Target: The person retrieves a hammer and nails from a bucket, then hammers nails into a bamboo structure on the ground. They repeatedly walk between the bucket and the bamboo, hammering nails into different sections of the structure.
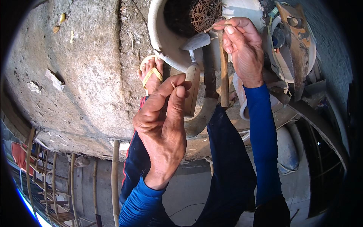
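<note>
My left hand [160, 126] is closed in a pinch, thumb against forefinger, on a short thin rusty nail [173, 84] whose tip shows. Up and to the right, my right hand [244, 53] pinches another slim rusty nail [208, 28] between thumb and fingers. Below that nail lies a trowel [196, 41] with a grey blade and wooden handle, partly behind my left fingers. A long wooden tool handle [224, 75] leans beside it, its upper end hidden by my right hand. A heap of rusty nails [204, 15] sits in a pale round container [154, 26].
A handsaw with a wooden handle [297, 45] rests over a white bucket [313, 56] at the right. My sandalled foot [153, 77] stands on the rough concrete ledge [83, 75]. Bamboo poles [115, 178] rise at the lower left.
</note>
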A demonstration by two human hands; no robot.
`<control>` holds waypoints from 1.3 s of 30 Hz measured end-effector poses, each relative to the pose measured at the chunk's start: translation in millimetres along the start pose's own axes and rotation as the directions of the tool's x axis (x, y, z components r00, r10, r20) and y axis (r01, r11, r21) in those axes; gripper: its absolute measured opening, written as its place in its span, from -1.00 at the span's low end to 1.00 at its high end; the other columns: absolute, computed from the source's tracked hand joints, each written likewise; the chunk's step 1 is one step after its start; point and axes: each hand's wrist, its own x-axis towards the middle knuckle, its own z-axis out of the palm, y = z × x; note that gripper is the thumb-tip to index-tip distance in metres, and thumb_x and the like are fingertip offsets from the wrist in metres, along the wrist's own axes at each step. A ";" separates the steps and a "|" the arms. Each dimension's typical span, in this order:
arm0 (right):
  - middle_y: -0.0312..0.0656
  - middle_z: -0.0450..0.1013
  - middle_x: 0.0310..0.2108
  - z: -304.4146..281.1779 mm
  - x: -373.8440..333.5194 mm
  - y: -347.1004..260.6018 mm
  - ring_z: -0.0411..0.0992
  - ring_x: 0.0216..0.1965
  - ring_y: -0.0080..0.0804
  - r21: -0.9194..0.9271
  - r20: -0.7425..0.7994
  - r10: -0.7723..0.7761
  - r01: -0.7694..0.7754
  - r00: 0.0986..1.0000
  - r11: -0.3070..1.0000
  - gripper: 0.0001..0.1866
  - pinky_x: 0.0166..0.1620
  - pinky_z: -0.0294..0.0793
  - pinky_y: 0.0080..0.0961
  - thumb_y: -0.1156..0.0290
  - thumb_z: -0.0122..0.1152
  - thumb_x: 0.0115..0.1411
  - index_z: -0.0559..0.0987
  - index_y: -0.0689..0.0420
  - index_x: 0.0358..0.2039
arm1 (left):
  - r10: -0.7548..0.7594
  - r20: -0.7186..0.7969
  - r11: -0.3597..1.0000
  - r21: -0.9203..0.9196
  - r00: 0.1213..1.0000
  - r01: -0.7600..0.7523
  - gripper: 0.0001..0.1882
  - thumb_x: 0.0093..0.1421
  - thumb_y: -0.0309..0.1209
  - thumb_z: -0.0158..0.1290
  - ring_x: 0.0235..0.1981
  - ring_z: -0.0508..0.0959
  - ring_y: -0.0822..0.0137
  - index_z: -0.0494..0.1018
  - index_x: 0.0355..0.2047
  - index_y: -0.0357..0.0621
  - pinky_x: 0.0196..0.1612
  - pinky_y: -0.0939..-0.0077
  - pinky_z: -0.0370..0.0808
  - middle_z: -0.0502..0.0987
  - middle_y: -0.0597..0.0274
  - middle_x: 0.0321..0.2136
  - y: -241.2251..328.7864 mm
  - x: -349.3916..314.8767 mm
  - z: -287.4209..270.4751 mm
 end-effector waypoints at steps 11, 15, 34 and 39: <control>-0.28 0.54 -0.29 15.1 -72.5 -49.5 0.54 -0.22 -0.63 0.006 -0.029 0.094 -0.094 0.995 0.996 -0.94 -0.17 0.51 -0.65 0.54 0.23 0.38 0.53 0.20 -0.18 | 0.070 0.062 0.992 0.099 0.996 -0.076 -0.74 0.37 -0.44 0.22 -0.31 0.60 0.55 0.66 0.00 -0.30 -0.13 0.62 0.56 0.72 0.22 -0.27 19.7 -11.1 31.9; -0.39 0.47 -0.38 0.3 -82.1 -30.5 0.38 -0.36 -0.79 -0.137 -0.108 0.133 -0.147 0.985 0.980 -0.94 -0.28 0.37 -0.74 0.61 0.20 0.33 0.51 0.21 -0.21 | 0.222 0.094 0.915 0.323 0.971 -0.240 -0.80 0.34 -0.47 0.24 -0.31 0.58 0.56 0.69 -0.08 -0.28 -0.11 0.54 0.57 0.72 0.19 -0.29 3.6 -15.9 36.5; -0.04 0.46 -0.45 -27.9 51.1 91.4 0.50 -0.31 0.01 -0.967 0.046 -0.521 0.169 0.852 0.192 -0.80 -0.17 0.52 -0.12 0.60 0.31 -0.02 0.57 0.15 -0.33 | 0.107 0.030 0.973 0.202 0.994 -0.110 -0.51 0.40 -0.46 0.17 -0.23 0.65 0.47 0.39 0.28 -0.35 -0.09 0.58 0.56 0.72 0.07 -0.21 -12.4 -14.9 -1.0; -0.02 0.44 -0.39 -12.6 44.9 78.8 0.48 -0.28 0.02 -0.973 0.081 -0.488 0.176 0.869 0.152 -0.86 -0.18 0.52 -0.14 0.59 0.30 -0.01 0.60 0.12 -0.38 | 0.089 0.031 0.980 0.173 0.996 -0.093 -0.55 0.34 -0.57 0.19 -0.29 0.61 0.55 0.45 0.24 -0.26 -0.14 0.62 0.52 0.69 0.20 -0.35 -11.4 -12.9 -8.6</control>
